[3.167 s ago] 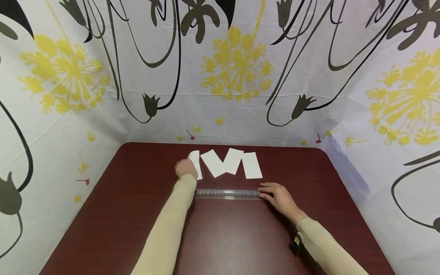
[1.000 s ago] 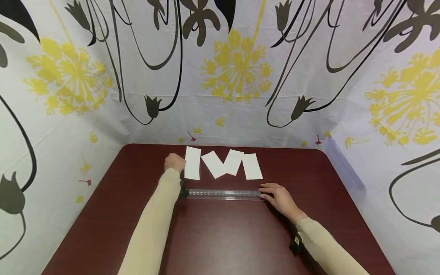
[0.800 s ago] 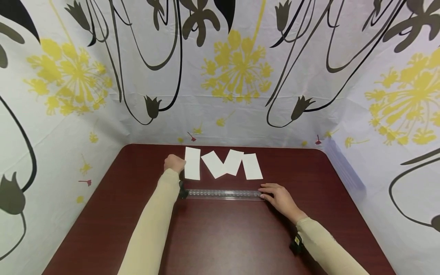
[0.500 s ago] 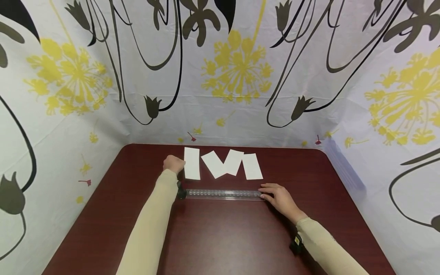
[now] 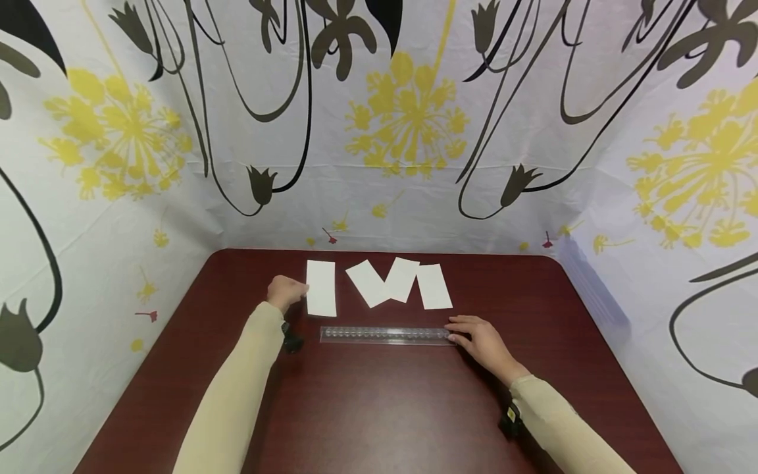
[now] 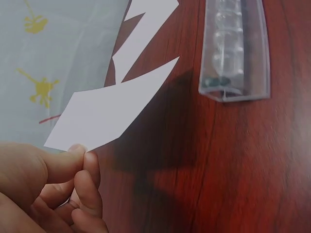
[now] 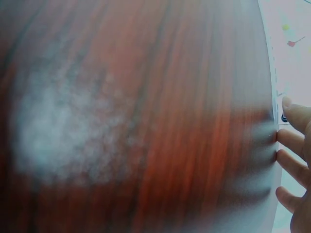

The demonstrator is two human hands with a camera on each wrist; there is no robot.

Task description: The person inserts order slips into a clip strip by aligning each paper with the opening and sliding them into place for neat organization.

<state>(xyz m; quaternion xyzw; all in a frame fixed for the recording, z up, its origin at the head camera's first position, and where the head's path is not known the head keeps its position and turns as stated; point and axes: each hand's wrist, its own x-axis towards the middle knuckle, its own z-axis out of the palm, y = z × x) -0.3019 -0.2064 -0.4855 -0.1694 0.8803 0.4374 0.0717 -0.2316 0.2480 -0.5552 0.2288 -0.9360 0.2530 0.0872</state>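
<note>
My left hand (image 5: 287, 292) pinches the lower left edge of a white paper card (image 6: 104, 114) between thumb and forefinger; in the left wrist view the card is raised and slightly bent, its shadow falling on the table. A long clear plastic case (image 5: 385, 336) with a row of rounded shapes inside lies crosswise on the table in front of the cards. At its right end, my right hand (image 5: 482, 342) rests with fairly straight fingers and the thumb touching the case. The right wrist view shows only these fingers (image 7: 291, 165) at its edge.
Three more white cards lie in a row at the back: a left tilted card (image 5: 367, 283), a middle card (image 5: 402, 279) overlapping it at the corner, and a right card (image 5: 434, 287). The dark red table (image 5: 385, 408) ends at a patterned cloth (image 5: 379, 131).
My left hand has drawn the leftmost card to the left and slightly nearer, away from the other cards; earlier that card stood curled beside them. My right hand and the case have stayed put.
</note>
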